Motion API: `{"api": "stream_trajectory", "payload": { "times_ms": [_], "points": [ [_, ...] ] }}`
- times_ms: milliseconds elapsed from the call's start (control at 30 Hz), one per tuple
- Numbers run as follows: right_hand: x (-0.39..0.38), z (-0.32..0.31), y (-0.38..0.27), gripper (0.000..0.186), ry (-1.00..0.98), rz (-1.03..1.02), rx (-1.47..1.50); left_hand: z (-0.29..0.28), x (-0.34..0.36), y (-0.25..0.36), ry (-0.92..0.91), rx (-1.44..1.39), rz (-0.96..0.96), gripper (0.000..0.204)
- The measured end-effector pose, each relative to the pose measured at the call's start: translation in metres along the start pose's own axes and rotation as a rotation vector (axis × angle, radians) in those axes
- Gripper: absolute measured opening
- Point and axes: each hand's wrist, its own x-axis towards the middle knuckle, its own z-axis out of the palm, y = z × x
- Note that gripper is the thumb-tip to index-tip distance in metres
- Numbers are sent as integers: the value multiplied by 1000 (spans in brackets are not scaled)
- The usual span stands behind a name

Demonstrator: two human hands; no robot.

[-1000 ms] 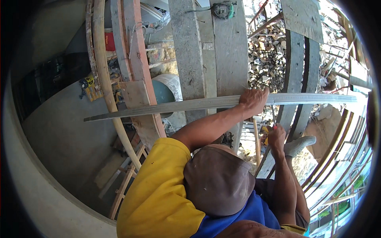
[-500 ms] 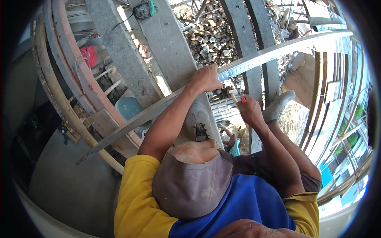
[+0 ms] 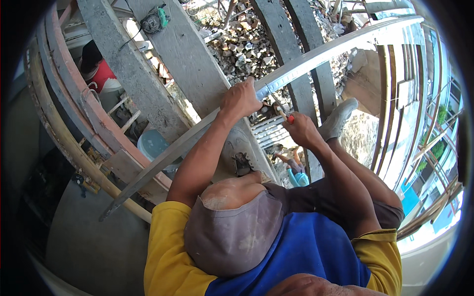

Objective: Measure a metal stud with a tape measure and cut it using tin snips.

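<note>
My left hand [image 3: 240, 100] is closed around a long, pale metal channel [image 3: 316, 60], which runs slantwise from lower left to upper right across the planks. Just right of it, my right hand [image 3: 302, 131] grips a hand tool with a red handle [image 3: 291, 119]. The tool's narrow metal end reaches up to the channel's near edge, close to my left fingers. Its exact kind is hard to make out, and my fingers cover most of the handle. One grey shoe [image 3: 239, 151] rests on a wide plank under the channel; the other shoe [image 3: 339, 119] is farther right.
A green and black power tool [image 3: 155, 19] with a cord lies on the wide plank [image 3: 185, 54]. Rubble [image 3: 249, 49] shows through gaps between planks. Below are a person in teal [image 3: 297, 175], a person in red [image 3: 102, 76] and a pale blue bucket [image 3: 152, 144]. Bamboo poles curve along the left.
The view has shifted, moving the scene mostly leftward. My right hand has turned the tool, whose narrow end now meets the channel. At left, the person in red shows more, with a dark head visible.
</note>
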Motion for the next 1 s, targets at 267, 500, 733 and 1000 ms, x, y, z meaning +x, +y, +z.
{"api": "stream_trajectory", "payload": {
  "times_ms": [267, 500, 733, 1000],
  "points": [
    [-4, 0, -5, 27, 52, 9, -82, 11, -1, 6, 28, 52, -74, 53],
    [15, 13, 7, 25, 91, -35, 48, -12, 28, -18, -358, -268, 98, 25],
    [16, 15, 9, 25, 163, -114, 69, -4, 27, -28, -367, -329, 57, 27],
    [-7, 4, -12, 31, 111, -13, 31, 12, -6, 6, 161, 56, -21, 44]
  ]
}}
